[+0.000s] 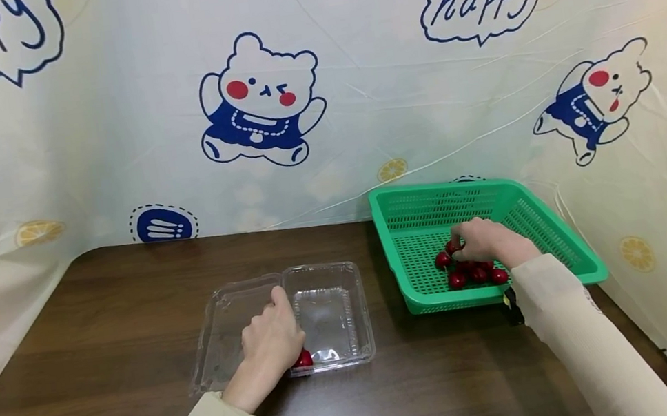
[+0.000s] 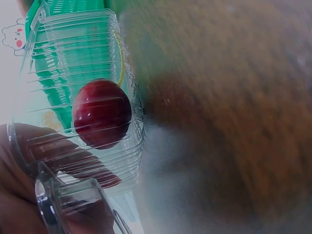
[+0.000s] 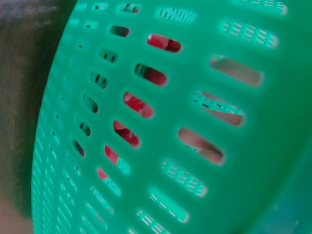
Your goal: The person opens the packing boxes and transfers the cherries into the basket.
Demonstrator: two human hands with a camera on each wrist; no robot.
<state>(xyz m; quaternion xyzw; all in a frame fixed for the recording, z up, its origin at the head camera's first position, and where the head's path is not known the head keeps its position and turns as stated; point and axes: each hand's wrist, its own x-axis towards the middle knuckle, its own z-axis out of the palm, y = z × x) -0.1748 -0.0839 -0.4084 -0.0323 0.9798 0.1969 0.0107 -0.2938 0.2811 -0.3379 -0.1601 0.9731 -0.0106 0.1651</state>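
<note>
My left hand [image 1: 273,337] grips the hinge-side edge of a clear plastic clamshell box [image 1: 356,316], its index finger lying along the fold. A dark red cherry [image 2: 102,113] with a thin stem sits in the box's near left corner, beside that hand. In the left wrist view, fingers [image 2: 73,156] show through the ribbed wall. My right hand [image 1: 487,241] reaches down into the green basket [image 1: 409,296], fingertips and thumb pinching a cherry [image 1: 452,247]. Several more cherries [image 1: 478,275] lie loose beneath it. The basket wall hides most of this hand in the right wrist view.
The box's lid [image 1: 218,340] lies folded open to the left on the brown wooden table [image 1: 108,360]. The basket stands at the back right, with its raised rim to the right of the box. A patterned sheet [image 1: 357,94] hangs behind and beside the table.
</note>
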